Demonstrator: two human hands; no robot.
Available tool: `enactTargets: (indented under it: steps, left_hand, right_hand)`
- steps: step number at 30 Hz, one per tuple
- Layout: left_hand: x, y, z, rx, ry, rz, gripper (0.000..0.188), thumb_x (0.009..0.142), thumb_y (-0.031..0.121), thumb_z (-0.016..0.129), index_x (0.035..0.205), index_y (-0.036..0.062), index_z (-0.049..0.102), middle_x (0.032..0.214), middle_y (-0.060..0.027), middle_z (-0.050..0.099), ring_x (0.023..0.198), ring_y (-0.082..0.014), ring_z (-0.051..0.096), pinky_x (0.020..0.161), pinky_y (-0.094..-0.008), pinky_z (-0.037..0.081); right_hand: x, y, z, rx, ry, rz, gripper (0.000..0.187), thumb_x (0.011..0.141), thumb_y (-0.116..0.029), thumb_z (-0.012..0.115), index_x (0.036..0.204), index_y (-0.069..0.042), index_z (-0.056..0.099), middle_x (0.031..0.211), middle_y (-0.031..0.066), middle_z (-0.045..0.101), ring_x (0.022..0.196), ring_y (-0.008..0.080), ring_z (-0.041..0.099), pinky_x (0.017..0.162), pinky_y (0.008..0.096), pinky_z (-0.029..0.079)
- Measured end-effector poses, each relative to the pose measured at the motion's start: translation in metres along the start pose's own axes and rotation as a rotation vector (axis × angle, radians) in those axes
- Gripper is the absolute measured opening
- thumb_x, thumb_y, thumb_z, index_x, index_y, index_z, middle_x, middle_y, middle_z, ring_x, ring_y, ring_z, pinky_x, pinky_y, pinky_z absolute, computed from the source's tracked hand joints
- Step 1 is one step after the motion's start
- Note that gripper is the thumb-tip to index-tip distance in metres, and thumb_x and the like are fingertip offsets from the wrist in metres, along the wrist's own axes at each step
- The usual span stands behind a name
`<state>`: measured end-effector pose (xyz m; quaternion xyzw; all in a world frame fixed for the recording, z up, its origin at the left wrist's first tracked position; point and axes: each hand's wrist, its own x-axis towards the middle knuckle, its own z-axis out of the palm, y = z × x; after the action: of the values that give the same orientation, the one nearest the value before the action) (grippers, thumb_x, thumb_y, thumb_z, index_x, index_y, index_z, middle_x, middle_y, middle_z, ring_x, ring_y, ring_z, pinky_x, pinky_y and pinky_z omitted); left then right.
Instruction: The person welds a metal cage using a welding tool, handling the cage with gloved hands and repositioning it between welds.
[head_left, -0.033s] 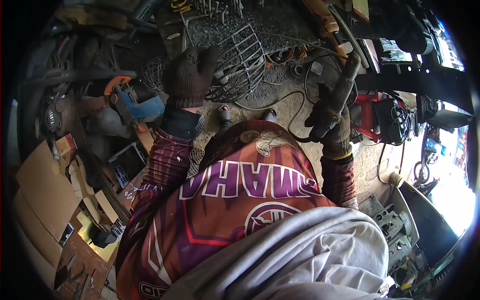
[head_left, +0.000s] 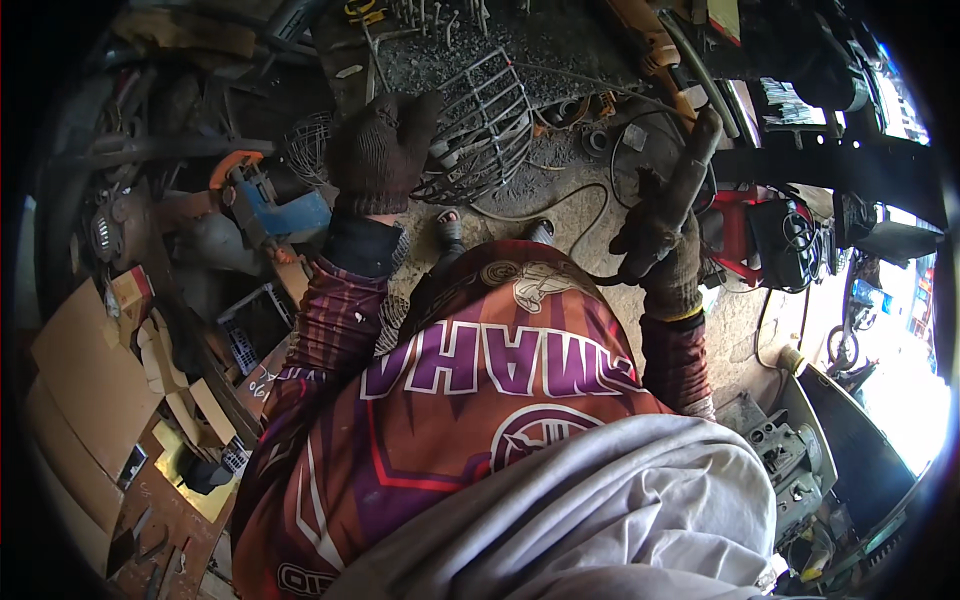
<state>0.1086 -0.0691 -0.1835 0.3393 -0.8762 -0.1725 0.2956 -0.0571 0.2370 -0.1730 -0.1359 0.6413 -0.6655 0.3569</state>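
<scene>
Curved rods form a grey metal cage (head_left: 484,128), which stands tilted in front of me, a red mark at its top corner. My left hand (head_left: 378,160), in a dark knitted glove, is at the cage's left edge. Its fingers look curled and closed on the cage, though their tips are hidden. Off to the right, my gloved right hand (head_left: 664,250) is closed round a dark tube-shaped tool (head_left: 692,165) that points up and away. A cable seems to meet the tool's lower end; its exact kind cannot be made out.
Metal rods (head_left: 440,22) stand upright at the far edge. To the left are a blue and orange machine (head_left: 272,205) and an opened cardboard box (head_left: 88,385). At right sits a red-framed unit (head_left: 735,235) with black cables. A loose cable (head_left: 600,215) curls across the floor.
</scene>
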Motion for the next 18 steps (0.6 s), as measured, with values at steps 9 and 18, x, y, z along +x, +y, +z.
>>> enactTargets:
  steps: [9,18]
  left_hand:
    - [0.001,0.003,0.000,-0.077,0.040,0.012,0.032,0.084,0.043,0.073,0.076,0.0122,0.072,0.064,-0.0089,0.066,0.058,-0.0290,0.065,0.054,-0.0390,0.051]
    - [0.001,0.000,0.002,-0.063,0.110,0.057,0.032,0.083,0.043,0.074,0.076,0.0120,0.072,0.068,-0.0095,0.068,0.062,-0.0312,0.067,0.056,-0.0386,0.052]
  right_hand:
    - [-0.018,0.019,0.001,-0.431,0.178,-0.258,0.059,0.085,-0.021,0.073,0.134,-0.001,0.047,0.116,0.0094,0.065,0.105,0.0169,0.064,0.088,0.0316,0.049]
    - [-0.017,0.024,-0.007,-0.351,0.140,-0.332,0.067,0.083,-0.036,0.079,0.133,-0.001,0.049,0.102,0.0023,0.065,0.089,0.0119,0.062,0.079,0.0273,0.050]
